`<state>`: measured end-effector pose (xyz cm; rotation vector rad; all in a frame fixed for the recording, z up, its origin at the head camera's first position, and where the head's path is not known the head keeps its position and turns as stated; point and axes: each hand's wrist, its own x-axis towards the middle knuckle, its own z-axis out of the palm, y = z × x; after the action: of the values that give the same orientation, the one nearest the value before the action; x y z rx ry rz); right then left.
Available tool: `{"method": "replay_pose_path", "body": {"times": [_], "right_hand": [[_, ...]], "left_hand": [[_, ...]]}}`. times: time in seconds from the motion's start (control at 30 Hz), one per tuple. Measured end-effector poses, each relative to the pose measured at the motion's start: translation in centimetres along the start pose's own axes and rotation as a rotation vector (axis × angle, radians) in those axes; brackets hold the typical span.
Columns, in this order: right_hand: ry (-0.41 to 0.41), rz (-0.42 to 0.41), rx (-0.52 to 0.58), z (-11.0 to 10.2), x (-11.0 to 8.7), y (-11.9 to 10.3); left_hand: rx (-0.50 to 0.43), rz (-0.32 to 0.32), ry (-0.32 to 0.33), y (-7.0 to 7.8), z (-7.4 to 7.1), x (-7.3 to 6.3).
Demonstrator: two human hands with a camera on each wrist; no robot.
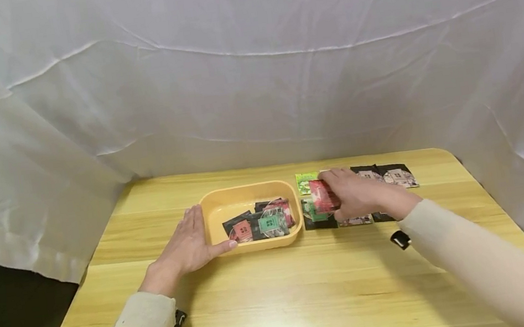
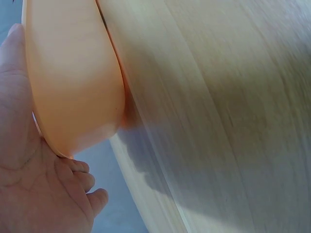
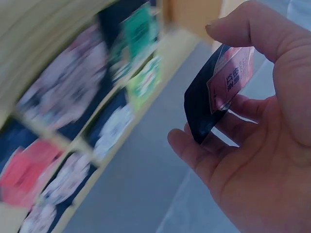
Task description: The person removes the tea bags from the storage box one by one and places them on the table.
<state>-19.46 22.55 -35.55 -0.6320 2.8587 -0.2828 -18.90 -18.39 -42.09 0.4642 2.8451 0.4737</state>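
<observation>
My left hand [image 1: 188,244] rests against the left end of an orange-yellow plastic tub [image 1: 255,247], fingers straight along its side and thumb across the near rim. In the left wrist view the palm lies along the tub's wall [image 2: 73,73]. Inside the tub lie several flat sachets [image 1: 268,224], dark with pink, green and red labels. Between thumb and fingers, my right hand [image 1: 359,192] pinches a sachet [image 1: 324,195], red in the head view. Seen from the right wrist, that sachet [image 3: 221,85] shows a dark edge and a pink label, tilted above the table.
Right of the tub, sachets lie in two rows on the wooden table [image 1: 280,289], among them a lime-green one [image 1: 306,182], a green-labelled one [image 1: 319,218] and a black one [image 1: 398,175]. The right hand partly hides them. Pale curtains [image 1: 253,103] surround the back and sides.
</observation>
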Motion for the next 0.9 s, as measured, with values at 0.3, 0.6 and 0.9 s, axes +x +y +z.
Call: {"method": "replay_pose_path", "body": {"times": [0.3,0.6,0.9], "right_hand": [[0.014,0.052,-0.032,0.6,-4.0,5.3],[0.024,0.121,-0.091,0.3,-7.4,11.2],[0.026,0.164,-0.136,1.3,-9.0,16.3]], "left_hand": [[0.006,0.000,-0.007,-0.4,-0.1,-0.2],[0.006,0.002,-0.005,-0.9,-0.5,-0.4],[0.002,-0.008,-0.013,-1.3,-0.6,-0.4]]}}
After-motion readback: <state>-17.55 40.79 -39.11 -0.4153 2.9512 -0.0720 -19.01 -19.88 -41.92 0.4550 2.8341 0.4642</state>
